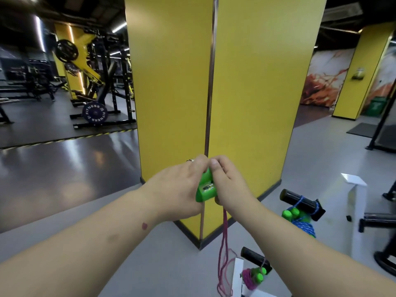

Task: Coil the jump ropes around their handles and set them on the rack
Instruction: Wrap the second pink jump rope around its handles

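Both hands meet in front of a yellow pillar. My left hand (180,187) and my right hand (227,181) grip the green handles (206,190) of a jump rope between them. Its pink rope (224,249) hangs down in loose loops from under my right hand toward the floor. At the lower right stands a white rack (357,211) with black padded pegs. A coiled blue rope with green handles (300,219) hangs on the upper peg (300,199). A coiled pink rope with green handles (254,275) hangs on the lower peg (254,257).
The yellow pillar (214,103) rises straight ahead, its corner toward me. Weight machines and a plate marked FITNESS (94,112) stand at the far left behind a hazard-striped line. Grey floor spreads around. A black stand (381,125) is at the right.
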The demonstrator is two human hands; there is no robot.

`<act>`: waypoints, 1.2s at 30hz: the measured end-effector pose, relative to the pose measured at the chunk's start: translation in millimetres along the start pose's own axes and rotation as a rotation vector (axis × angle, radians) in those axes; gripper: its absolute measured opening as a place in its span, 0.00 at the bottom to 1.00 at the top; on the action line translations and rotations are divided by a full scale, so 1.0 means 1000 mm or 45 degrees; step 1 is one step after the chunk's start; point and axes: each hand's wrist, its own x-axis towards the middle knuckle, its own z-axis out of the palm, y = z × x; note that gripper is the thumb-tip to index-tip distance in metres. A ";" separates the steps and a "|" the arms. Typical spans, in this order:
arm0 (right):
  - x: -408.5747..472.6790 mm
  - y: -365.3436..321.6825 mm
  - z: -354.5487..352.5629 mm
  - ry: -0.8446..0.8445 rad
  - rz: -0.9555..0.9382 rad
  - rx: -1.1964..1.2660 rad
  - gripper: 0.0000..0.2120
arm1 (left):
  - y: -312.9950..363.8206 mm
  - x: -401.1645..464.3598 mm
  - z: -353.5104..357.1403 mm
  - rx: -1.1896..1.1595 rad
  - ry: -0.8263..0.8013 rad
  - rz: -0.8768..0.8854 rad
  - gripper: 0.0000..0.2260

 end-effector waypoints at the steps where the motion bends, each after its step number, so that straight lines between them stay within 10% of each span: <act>1: 0.000 -0.003 0.000 0.042 -0.010 -0.009 0.13 | 0.001 -0.001 -0.004 0.037 0.040 -0.012 0.24; 9: -0.004 -0.019 -0.003 0.070 -0.030 0.113 0.15 | 0.002 -0.016 -0.014 0.486 0.121 -0.134 0.33; 15: -0.010 -0.016 -0.015 -0.306 0.459 0.496 0.29 | -0.007 -0.025 -0.027 0.479 0.082 -0.168 0.30; 20: -0.022 -0.011 -0.012 -0.244 -0.053 -0.653 0.20 | -0.015 -0.020 -0.033 0.523 0.044 -0.259 0.34; 27: -0.029 -0.070 -0.020 -0.802 -0.260 -1.571 0.18 | -0.019 -0.022 -0.025 0.660 -0.182 -0.332 0.32; 32: -0.014 -0.103 -0.041 -0.969 -0.219 -1.305 0.11 | -0.007 -0.028 -0.027 0.551 -0.376 -0.191 0.26; 36: 0.011 -0.087 -0.058 -0.952 0.009 -0.465 0.07 | 0.000 -0.028 -0.045 0.337 -0.436 -0.075 0.21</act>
